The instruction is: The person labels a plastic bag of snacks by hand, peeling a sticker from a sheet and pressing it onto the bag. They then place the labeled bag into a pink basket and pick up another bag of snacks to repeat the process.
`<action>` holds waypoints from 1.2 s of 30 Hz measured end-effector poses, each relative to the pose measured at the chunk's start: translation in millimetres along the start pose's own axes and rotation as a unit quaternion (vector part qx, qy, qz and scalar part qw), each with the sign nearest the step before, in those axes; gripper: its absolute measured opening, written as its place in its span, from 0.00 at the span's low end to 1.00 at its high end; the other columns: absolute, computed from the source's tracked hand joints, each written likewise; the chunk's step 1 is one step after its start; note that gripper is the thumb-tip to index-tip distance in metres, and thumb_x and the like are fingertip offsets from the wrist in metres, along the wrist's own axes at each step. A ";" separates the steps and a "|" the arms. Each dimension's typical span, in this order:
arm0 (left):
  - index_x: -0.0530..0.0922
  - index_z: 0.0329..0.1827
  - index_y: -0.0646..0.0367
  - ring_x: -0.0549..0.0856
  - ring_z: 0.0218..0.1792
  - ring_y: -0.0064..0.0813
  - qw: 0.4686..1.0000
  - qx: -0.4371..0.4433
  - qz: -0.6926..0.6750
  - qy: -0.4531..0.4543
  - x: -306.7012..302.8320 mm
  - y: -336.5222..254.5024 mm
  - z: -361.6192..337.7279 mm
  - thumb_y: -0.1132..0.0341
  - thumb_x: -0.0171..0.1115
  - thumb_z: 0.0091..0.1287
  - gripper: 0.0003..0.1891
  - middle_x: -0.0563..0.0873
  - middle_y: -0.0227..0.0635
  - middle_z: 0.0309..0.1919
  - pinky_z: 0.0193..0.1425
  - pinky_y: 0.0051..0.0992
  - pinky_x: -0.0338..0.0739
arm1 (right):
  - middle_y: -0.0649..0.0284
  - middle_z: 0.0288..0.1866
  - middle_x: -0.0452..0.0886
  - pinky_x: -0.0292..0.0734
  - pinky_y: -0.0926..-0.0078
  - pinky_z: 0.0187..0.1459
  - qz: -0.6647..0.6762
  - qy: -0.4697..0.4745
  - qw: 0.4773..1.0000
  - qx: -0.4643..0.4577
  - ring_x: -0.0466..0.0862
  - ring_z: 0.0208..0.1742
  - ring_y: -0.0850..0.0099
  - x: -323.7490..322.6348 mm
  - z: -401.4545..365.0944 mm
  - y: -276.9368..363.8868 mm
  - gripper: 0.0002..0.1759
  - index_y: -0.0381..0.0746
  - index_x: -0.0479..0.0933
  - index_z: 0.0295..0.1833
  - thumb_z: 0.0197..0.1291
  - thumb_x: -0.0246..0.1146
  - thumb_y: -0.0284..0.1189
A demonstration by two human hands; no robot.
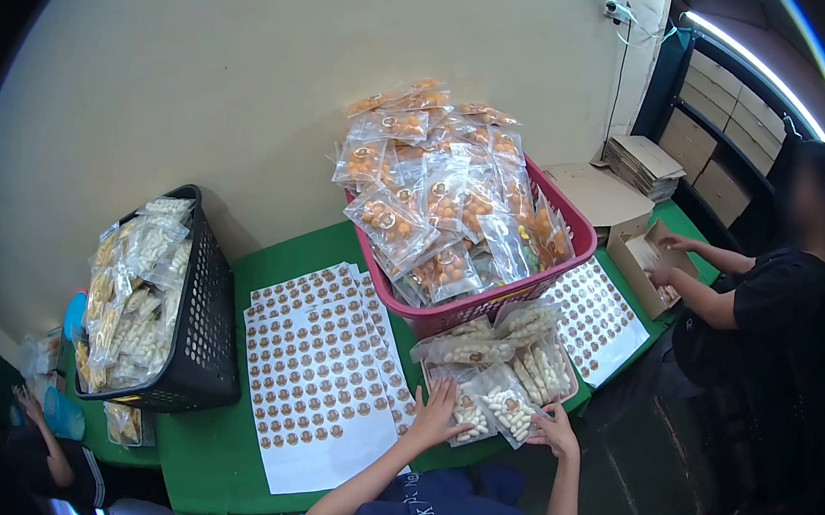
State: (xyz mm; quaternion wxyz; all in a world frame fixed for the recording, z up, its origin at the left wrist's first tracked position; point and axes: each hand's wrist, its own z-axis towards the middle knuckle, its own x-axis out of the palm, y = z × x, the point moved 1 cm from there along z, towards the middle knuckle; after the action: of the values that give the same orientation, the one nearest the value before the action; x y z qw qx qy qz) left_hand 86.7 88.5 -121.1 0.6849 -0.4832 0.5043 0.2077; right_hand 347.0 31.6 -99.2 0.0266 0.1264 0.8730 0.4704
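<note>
My right hand [555,432] pinches the edge of a clear bag of white pieces [508,405] with a round brown sticker. My left hand [433,414] lies with fingers spread on another bag of white pieces [471,416], just left of the first. Both bags rest against a small tray [571,382] filled with similar bags. Beside my left hand, sheets of round brown stickers [318,375] lie on the green table [192,472].
A pink basket [581,239] heaped with bags of orange balls stands behind the tray. At left is a black basket [211,330] of bags. A co-worker [764,292] at right reaches into a cardboard box [633,273]. Another person's arm [48,433] shows at lower left.
</note>
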 end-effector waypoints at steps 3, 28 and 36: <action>0.51 0.66 0.67 0.47 0.69 0.42 1.000 0.009 0.006 -0.025 0.6 0.0 3.4 0.34 0.54 0.50 0.50 0.51 0.48 0.67 0.64 0.58 0.41 | 0.53 0.32 0.73 0.82 0.68 0.24 0.004 -0.005 0.999 0.040 0.80 0.24 0.66 11.3 4.2 -4.4 0.21 0.34 0.57 0.43 0.52 0.62 0.29; 0.60 0.63 0.58 0.51 0.67 0.46 0.998 0.021 -0.041 -0.053 -7.9 -6.8 2.0 0.41 0.56 0.53 0.40 0.55 0.48 0.64 0.63 0.60 0.44 | 0.49 0.47 0.71 0.69 0.60 0.48 -0.480 -0.135 0.833 -0.240 0.74 0.48 0.51 86.2 -21.6 42.0 0.26 0.38 0.69 0.52 0.48 0.63 0.36; 0.61 0.62 0.57 0.53 0.67 0.44 0.998 0.007 -0.010 -0.058 -1.0 -2.0 -2.0 0.42 0.57 0.54 0.38 0.57 0.47 0.63 0.61 0.59 0.48 | 0.56 0.50 0.69 0.66 0.56 0.49 -0.609 -0.076 0.734 -0.292 0.69 0.52 0.57 127.5 -1.4 19.6 0.27 0.48 0.70 0.53 0.44 0.66 0.34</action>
State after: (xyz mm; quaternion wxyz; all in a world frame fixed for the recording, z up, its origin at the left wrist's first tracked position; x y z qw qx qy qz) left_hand 86.8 86.1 -119.3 0.7187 -0.4704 0.4601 0.2244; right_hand 227.3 72.0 -73.0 0.4092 -0.4107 0.5779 0.5744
